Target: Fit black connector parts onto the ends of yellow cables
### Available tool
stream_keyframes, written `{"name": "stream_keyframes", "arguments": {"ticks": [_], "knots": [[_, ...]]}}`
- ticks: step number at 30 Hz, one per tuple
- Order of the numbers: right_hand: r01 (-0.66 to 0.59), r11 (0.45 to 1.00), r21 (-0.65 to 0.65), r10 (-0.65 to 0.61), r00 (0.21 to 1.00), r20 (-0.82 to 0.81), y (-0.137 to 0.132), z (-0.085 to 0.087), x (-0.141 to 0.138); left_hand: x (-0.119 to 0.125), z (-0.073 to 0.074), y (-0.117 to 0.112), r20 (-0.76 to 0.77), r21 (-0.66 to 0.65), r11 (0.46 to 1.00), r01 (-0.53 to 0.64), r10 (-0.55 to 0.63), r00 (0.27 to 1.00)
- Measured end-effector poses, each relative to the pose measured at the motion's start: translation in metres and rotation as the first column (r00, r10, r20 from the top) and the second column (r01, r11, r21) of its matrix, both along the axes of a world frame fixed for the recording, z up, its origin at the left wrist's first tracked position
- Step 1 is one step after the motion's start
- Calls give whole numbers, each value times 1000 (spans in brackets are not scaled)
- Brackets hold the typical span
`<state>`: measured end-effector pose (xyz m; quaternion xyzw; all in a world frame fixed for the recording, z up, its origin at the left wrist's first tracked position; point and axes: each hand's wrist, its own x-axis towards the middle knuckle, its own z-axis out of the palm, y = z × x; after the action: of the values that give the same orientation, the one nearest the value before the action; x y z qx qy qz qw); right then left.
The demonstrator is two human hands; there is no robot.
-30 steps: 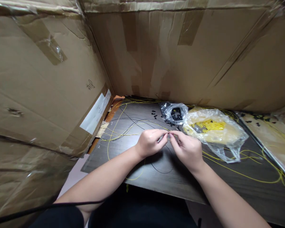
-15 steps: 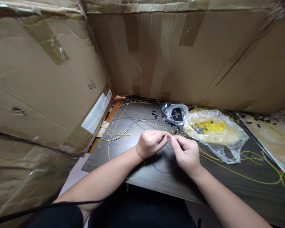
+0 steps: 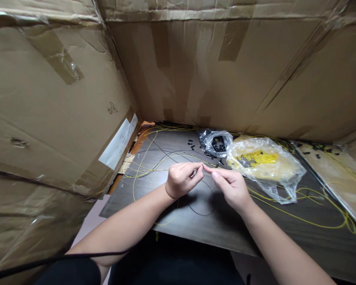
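Note:
My left hand (image 3: 181, 180) and my right hand (image 3: 230, 185) meet above a dark wooden board (image 3: 172, 215). Both pinch a thin yellow wire (image 3: 207, 174) between thumb and forefinger, fingertips almost touching. The pinched piece is too small to make out clearly. More yellow wire (image 3: 142, 162) loops across the board to the left, and a black wire (image 3: 195, 209) curves under my hands.
A small clear bag of black parts (image 3: 216, 143) and a larger clear bag with yellow contents (image 3: 264, 164) lie behind my right hand. Loose black parts (image 3: 191, 143) are scattered near them. Taped cardboard walls (image 3: 62, 103) close in the left and back. A light board (image 3: 341, 174) lies at right.
My right hand has uncurled a little, its fingers now stretched toward the left hand. Both hands have shifted slightly left.

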<state>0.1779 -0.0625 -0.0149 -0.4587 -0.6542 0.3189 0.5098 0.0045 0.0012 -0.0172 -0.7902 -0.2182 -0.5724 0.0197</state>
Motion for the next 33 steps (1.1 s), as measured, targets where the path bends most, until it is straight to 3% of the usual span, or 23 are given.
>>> {"name": "stream_keyframes", "arguments": {"ticks": [3, 8, 12, 18, 25, 29, 33], "knots": [[26, 994, -104, -32, 998, -54, 13, -7, 12, 0, 3, 1, 39, -7, 1000, -3, 3, 999], [50, 992, -116, -67, 987, -147, 27, -20, 20, 0, 4, -2, 24, -9, 998, 63, -63, 998], [41, 980, -195, -91, 962, -257, 24, -16, 17, 1, 5, -6, 7, -15, 994, 106, -106, 994], [-9, 980, -197, -65, 929, -365, 19, -5, 13, 4, 5, -10, 23, -72, 984, 164, -163, 986], [-266, 944, -197, 91, 780, -620, 8, 6, -1, 16, -6, -14, -15, -304, 893, 332, -353, 935], [-411, 888, -204, 173, 711, -682, 2, 9, -8, 18, -8, -16, -27, -310, 883, 353, -380, 925], [-458, 865, -204, 221, 714, -664, 1, 9, -7, 15, -5, -17, -40, -257, 901, 349, -371, 928]]}}
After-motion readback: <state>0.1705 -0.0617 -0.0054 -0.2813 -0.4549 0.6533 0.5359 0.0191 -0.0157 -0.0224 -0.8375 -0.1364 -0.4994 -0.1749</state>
